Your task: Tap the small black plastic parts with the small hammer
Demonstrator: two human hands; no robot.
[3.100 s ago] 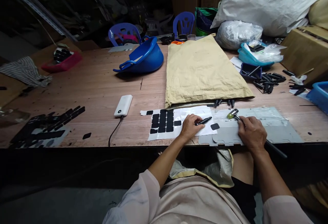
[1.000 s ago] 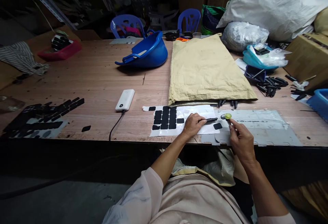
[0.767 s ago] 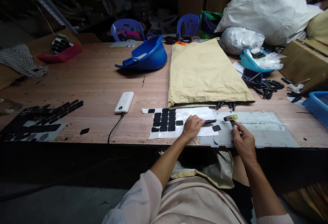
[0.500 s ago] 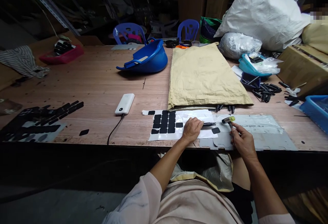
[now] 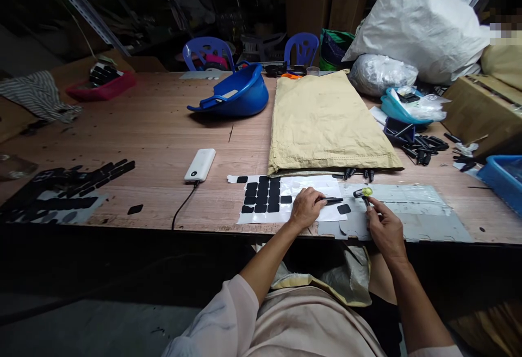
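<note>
My left hand (image 5: pixel 305 208) is closed around a slim black rod-like piece (image 5: pixel 334 200), which sticks out to the right over a white sheet (image 5: pixel 291 217). Rounded black pads (image 5: pixel 267 194) stand in rows on that sheet, left of the hand. In my right hand (image 5: pixel 385 230) is a small hammer (image 5: pixel 362 192) with a yellow-green face, its handle mostly hidden by the fingers. The hammer head is just right of the rod's tip, apart from it. Below the tip, a loose black pad (image 5: pixel 344 209) lies at the sheet's right edge.
A grey board (image 5: pixel 424 227) lies under the right hand. Behind the sheet is a large tan bag (image 5: pixel 326 123) with black pieces at its front edge. A white power bank (image 5: pixel 200 165) with a cable, a blue basin (image 5: pixel 244 98) and scattered black parts (image 5: pixel 426 147) are around.
The hammer head has turned slightly in my right hand, showing more of its yellow-green face. My left hand and the rod stay almost in place. The whole view has shifted a little.
</note>
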